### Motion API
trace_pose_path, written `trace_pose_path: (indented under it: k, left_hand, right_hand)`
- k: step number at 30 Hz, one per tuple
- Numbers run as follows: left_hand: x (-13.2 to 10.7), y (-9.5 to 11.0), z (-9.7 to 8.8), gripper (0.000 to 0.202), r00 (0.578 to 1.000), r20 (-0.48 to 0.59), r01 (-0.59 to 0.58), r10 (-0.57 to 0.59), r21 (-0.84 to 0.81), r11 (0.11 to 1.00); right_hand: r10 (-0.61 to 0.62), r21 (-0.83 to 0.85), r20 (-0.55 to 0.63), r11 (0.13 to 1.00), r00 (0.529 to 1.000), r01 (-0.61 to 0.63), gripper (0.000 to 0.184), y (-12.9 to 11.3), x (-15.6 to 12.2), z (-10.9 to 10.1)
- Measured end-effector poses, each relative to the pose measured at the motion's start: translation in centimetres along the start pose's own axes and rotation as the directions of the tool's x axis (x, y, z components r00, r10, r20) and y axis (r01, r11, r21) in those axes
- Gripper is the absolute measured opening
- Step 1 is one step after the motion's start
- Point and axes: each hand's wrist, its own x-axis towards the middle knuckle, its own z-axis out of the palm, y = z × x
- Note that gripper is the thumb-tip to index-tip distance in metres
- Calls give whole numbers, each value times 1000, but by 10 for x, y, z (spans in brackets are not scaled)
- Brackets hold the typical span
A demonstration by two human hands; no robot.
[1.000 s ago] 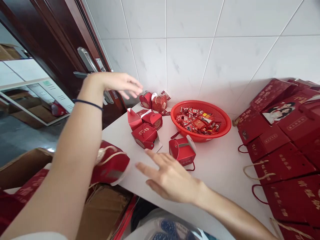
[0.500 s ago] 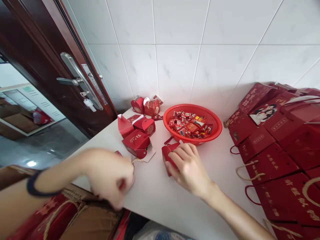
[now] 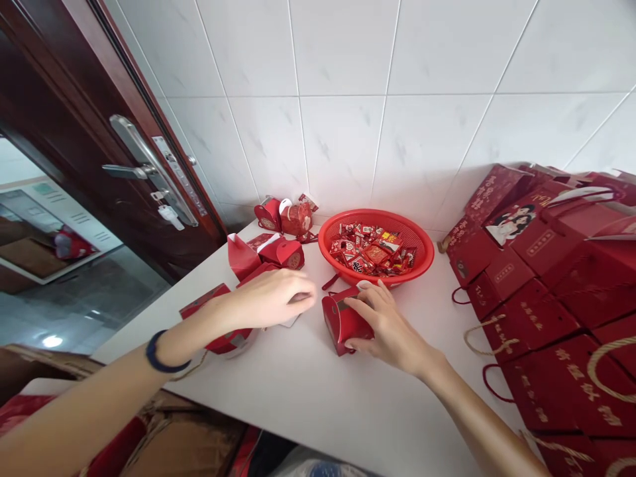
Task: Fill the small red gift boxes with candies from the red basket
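Note:
My right hand (image 3: pixel 385 324) grips a small red gift box (image 3: pixel 342 328) on the white table, fingers over its top and the thumb low on its near side. My left hand (image 3: pixel 278 296) hovers to the left of that box, its thumb a little apart from the fingers and nothing visible in it. Under my left forearm stands another red box (image 3: pixel 203 303) with a twisted gold cord (image 3: pixel 191 368), partly hidden. Behind the left hand are red folded boxes (image 3: pixel 283 253). Just beyond the right hand sits a red plastic basket (image 3: pixel 424 255) holding wrapped candies (image 3: pixel 377 252).
Red gift bags (image 3: pixel 551 331) with rope handles are piled along the table's right side. More small red boxes (image 3: pixel 268 215) stand by the tiled wall. Open cardboard boxes (image 3: pixel 183 440) lie below the front edge. A dark door (image 3: pixel 64 99) stands at left.
My left hand has come up from the table's front edge toward the box under my right hand. The red box with the gold cord now shows at the left. My right hand stays on its box.

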Motion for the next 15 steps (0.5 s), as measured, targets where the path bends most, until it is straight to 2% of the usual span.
trace_pose_path:
  k: [2,4,7,10,12,14,15]
  left_hand:
    - [15,16,4,34,997,-47,-58,57,-36,998]
    - [28,27,12,33,993,-2,-118,118,-43,992]
    - [40,34,23,35,980,79,-175,180,-70,982]
    - [44,33,28,37,982,86,-160,166,-70,985]
    - [42,31,30,38,986,98,-127,131,-48,991]
    - [39,29,32,37,989,117,-92,94,-22,996]
    - [37,28,34,33,989,122,-80,82,-19,997]
  right_hand:
    - [-12,74,-62,997,998,17,43,1,-2,0]
    - [-14,133,-119,991,993,30,28,1,-5,0]
    - [-23,197,-173,979,985,58,19,3,-9,-1]
    - [-80,223,-180,967,980,120,20,6,-18,-3]
    - [-113,224,-157,963,981,147,14,7,-26,-4]
    - [-103,232,-127,964,987,130,7,7,-33,-6]
    - [-83,238,-117,965,990,109,13,6,-36,-6]
